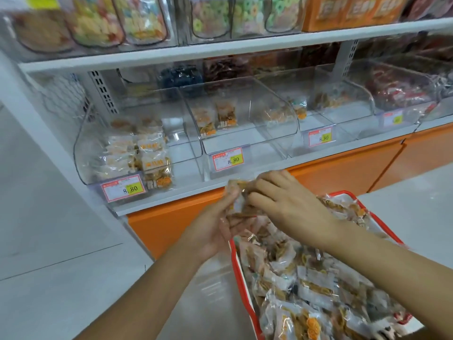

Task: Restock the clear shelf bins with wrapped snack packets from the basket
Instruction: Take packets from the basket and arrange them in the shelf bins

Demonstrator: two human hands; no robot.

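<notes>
left hand (215, 231) and right hand (289, 204) pinch packets (241, 207) over the basket (241, 285), bin (274, 133) at twelve o'clock. likely light, crinkly, slippery, brittle inside: grip sealed edges gently.

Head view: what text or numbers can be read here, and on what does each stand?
"8.80": left bin's price tag.
"8.80": middle bin's price tag.
"8.80": third bin's price tag, faint.
Too blurred to read: fourth tag, the tags' small print, packet wrappers, orange boxes on the top shelf.
</notes>
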